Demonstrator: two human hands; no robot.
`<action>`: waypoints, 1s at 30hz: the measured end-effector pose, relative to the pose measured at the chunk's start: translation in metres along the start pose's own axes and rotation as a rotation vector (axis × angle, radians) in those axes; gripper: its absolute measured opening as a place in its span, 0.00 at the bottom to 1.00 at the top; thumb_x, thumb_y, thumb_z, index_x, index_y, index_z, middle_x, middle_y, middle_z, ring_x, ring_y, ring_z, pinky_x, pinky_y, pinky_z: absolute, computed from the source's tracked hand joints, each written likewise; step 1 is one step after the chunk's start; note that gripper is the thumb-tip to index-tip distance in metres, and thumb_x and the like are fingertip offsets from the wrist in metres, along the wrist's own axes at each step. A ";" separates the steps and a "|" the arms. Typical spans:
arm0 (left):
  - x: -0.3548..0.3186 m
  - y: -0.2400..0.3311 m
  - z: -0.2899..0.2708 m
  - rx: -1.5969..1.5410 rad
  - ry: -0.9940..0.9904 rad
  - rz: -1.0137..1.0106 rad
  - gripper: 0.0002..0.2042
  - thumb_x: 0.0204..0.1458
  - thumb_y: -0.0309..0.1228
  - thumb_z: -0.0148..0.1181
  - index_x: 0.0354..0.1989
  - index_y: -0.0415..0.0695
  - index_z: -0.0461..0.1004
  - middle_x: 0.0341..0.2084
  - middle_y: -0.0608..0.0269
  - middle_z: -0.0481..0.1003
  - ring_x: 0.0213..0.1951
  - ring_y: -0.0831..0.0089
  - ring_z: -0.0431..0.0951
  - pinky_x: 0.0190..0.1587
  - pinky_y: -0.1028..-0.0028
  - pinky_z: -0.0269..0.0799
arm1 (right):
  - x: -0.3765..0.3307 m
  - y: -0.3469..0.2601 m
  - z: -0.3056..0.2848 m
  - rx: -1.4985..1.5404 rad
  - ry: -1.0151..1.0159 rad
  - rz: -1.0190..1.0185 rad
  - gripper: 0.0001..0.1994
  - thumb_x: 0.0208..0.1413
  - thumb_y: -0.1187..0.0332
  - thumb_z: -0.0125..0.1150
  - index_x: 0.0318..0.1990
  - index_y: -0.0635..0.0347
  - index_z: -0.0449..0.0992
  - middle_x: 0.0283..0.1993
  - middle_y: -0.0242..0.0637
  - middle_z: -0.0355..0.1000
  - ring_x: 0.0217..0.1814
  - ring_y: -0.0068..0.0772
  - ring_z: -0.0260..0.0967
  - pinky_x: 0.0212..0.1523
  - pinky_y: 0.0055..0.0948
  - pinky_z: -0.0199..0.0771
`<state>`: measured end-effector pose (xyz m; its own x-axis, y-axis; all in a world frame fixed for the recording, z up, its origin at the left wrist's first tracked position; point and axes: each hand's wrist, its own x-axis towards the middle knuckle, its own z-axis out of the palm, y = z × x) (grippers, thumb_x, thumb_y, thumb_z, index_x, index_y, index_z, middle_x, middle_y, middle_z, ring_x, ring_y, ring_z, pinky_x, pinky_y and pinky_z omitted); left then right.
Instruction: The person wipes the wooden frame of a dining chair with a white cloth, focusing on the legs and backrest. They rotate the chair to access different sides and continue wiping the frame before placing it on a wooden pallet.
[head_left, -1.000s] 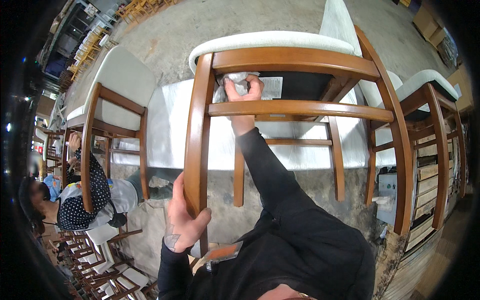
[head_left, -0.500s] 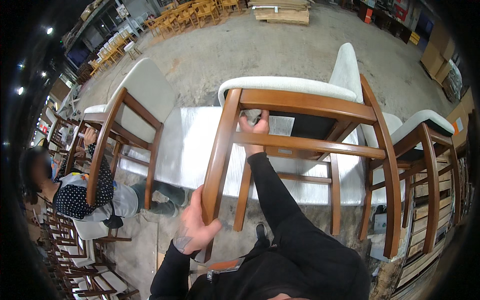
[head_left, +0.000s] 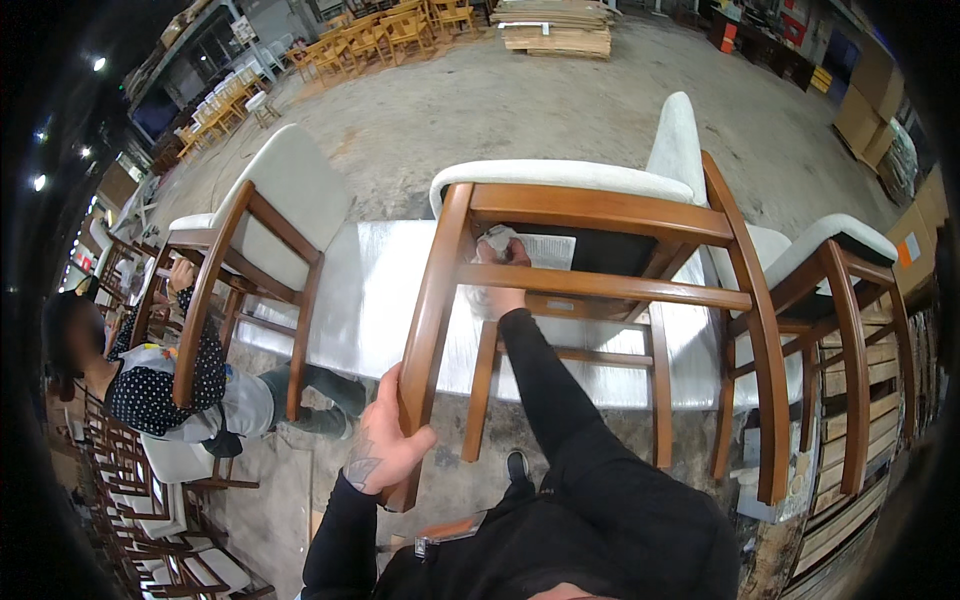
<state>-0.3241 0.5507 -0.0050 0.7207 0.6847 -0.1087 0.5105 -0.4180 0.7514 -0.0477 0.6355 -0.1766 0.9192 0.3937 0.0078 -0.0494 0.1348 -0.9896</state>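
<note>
A wooden chair point(head_left: 600, 290) with a white padded seat lies tipped on a silvery worktable point(head_left: 370, 300), its legs pointing toward me. My left hand point(head_left: 385, 440) grips the end of the near left leg. My right hand point(head_left: 500, 275) reaches between the rails and presses a white cloth point(head_left: 495, 240) against the frame under the seat. A paper label shows on the dark underside of the seat beside that hand.
A second chair point(head_left: 260, 240) lies on the table to the left, where another person in a dotted top point(head_left: 170, 390) works on it. A third chair point(head_left: 830, 330) lies to the right. Stacked chair frames fill the lower left; pallets and boxes stand far back.
My view has pulled back and lifted, showing more of the floor. My right hand with the cloth has shifted slightly left along the frame. My left hand keeps its grip on the leg.
</note>
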 end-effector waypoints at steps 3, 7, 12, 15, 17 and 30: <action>0.000 -0.002 0.002 0.030 0.038 0.043 0.41 0.41 0.28 0.61 0.68 0.36 0.52 0.48 0.34 0.74 0.52 0.41 0.76 0.56 0.57 0.70 | 0.001 -0.005 -0.017 0.207 0.098 -0.008 0.18 0.56 0.60 0.68 0.43 0.67 0.74 0.38 0.41 0.76 0.40 0.31 0.69 0.44 0.32 0.71; 0.001 -0.001 0.002 -0.063 0.033 0.038 0.40 0.41 0.26 0.60 0.68 0.36 0.53 0.49 0.39 0.75 0.52 0.46 0.76 0.56 0.61 0.70 | -0.004 -0.002 0.007 0.281 0.132 -0.284 0.19 0.65 0.56 0.57 0.46 0.68 0.75 0.43 0.46 0.78 0.44 0.39 0.73 0.50 0.37 0.71; 0.000 0.012 0.003 -0.037 0.034 -0.054 0.38 0.41 0.20 0.57 0.67 0.39 0.56 0.48 0.48 0.74 0.50 0.58 0.76 0.56 0.66 0.69 | -0.021 0.089 0.018 -0.388 0.131 -0.376 0.16 0.60 0.61 0.56 0.45 0.67 0.76 0.48 0.57 0.73 0.53 0.63 0.69 0.52 0.50 0.70; 0.002 0.018 0.005 -0.019 0.023 -0.100 0.38 0.40 0.20 0.57 0.67 0.38 0.56 0.48 0.52 0.72 0.50 0.63 0.73 0.56 0.68 0.68 | -0.026 0.143 -0.027 -0.399 -0.032 -0.101 0.14 0.58 0.64 0.55 0.44 0.66 0.77 0.48 0.58 0.72 0.53 0.62 0.69 0.53 0.52 0.71; 0.002 0.020 0.005 0.023 0.034 -0.136 0.39 0.39 0.20 0.57 0.67 0.38 0.56 0.48 0.53 0.72 0.50 0.64 0.73 0.56 0.69 0.67 | -0.028 0.149 -0.038 -0.411 0.009 -0.020 0.13 0.59 0.65 0.54 0.45 0.64 0.77 0.46 0.58 0.74 0.52 0.61 0.70 0.53 0.52 0.71; 0.001 0.008 0.006 -0.051 0.059 -0.171 0.43 0.38 0.21 0.56 0.70 0.37 0.53 0.52 0.57 0.69 0.51 0.69 0.70 0.56 0.71 0.66 | -0.032 0.167 -0.015 -0.568 -0.119 -0.019 0.15 0.57 0.62 0.58 0.48 0.61 0.76 0.46 0.51 0.76 0.48 0.58 0.73 0.48 0.51 0.74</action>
<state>-0.3167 0.5444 -0.0032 0.5962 0.7774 -0.2002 0.5977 -0.2633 0.7573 -0.0796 0.6321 -0.3444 0.8658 0.5002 0.0099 0.2145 -0.3533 -0.9106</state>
